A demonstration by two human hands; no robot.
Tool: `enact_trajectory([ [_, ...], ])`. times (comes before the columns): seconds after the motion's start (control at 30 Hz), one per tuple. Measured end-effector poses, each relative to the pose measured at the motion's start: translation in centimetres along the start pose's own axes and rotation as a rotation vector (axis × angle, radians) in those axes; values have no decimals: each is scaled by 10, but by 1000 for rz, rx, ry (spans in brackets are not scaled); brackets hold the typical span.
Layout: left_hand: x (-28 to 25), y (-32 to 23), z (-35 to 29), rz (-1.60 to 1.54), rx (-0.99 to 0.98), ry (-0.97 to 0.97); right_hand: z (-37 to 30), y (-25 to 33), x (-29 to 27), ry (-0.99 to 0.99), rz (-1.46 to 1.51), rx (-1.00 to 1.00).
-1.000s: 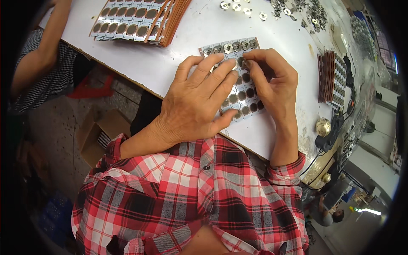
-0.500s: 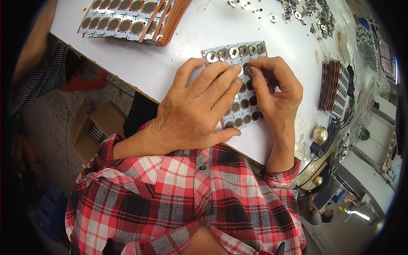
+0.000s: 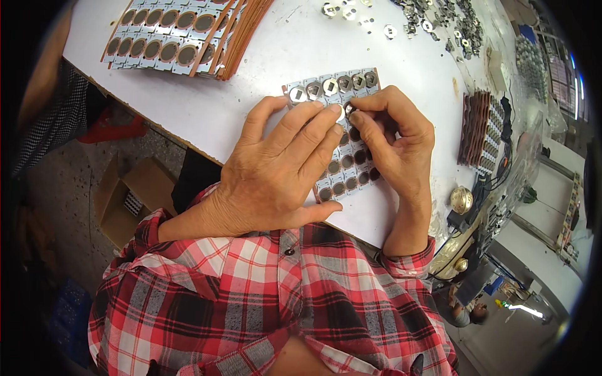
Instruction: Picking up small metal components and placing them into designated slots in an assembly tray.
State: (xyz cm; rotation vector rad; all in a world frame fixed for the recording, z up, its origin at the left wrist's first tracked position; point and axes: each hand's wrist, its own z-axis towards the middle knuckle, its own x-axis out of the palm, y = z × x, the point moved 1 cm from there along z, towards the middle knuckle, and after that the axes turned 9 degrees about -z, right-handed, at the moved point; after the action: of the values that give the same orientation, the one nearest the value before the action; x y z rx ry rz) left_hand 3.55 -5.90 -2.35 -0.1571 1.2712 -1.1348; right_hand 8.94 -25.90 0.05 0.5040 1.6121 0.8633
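A circuit board panel [image 3: 342,182] with rows of dark round pads lies on the white table in front of me. Metal battery clips [image 3: 330,86] sit along its far row. My left hand [image 3: 276,163] rests over the panel's left part with fingers stretched out, the fingertips at the second row. Between the thumb and forefinger of my right hand [image 3: 395,138] is a small metal battery clip [image 3: 349,109], pinched against the panel beside the left fingertips. Part of the second row is hidden under my left fingers.
A stack of similar panels [image 3: 163,37] stands at the far left. Loose metal clips [image 3: 433,25] are scattered at the far right. More panels [image 3: 480,131] are stacked on the right, near a round brass-coloured object [image 3: 461,199]. A cardboard box [image 3: 135,197] stands on the floor at left.
The whole view has shifted slightly, so table, panel and hands appear a little further left. Both hands stay at the second row; the right fingers still pinch the clip there.
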Motion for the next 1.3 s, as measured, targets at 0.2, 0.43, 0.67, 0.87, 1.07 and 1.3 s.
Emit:
enact_trajectory([
  [0.2,0,0,1,-9,8,-19,2,-1,-3,28,10,1],
  [0.43,1,0,2,-16,25,-50,2,-1,-5,36,78,55],
  [0.67,1,1,0,-11,34,-75,22,-10,-26,-229,-256,-52],
  [0.87,2,3,-3,-29,44,-97,80,-27,-34,-295,-343,40],
  [1.07,1,4,-3,-44,42,-107,80,-22,-28,-197,-345,-35],
  [1.3,2,5,-1,-62,19,-98,18,-4,-34,62,336,227],
])
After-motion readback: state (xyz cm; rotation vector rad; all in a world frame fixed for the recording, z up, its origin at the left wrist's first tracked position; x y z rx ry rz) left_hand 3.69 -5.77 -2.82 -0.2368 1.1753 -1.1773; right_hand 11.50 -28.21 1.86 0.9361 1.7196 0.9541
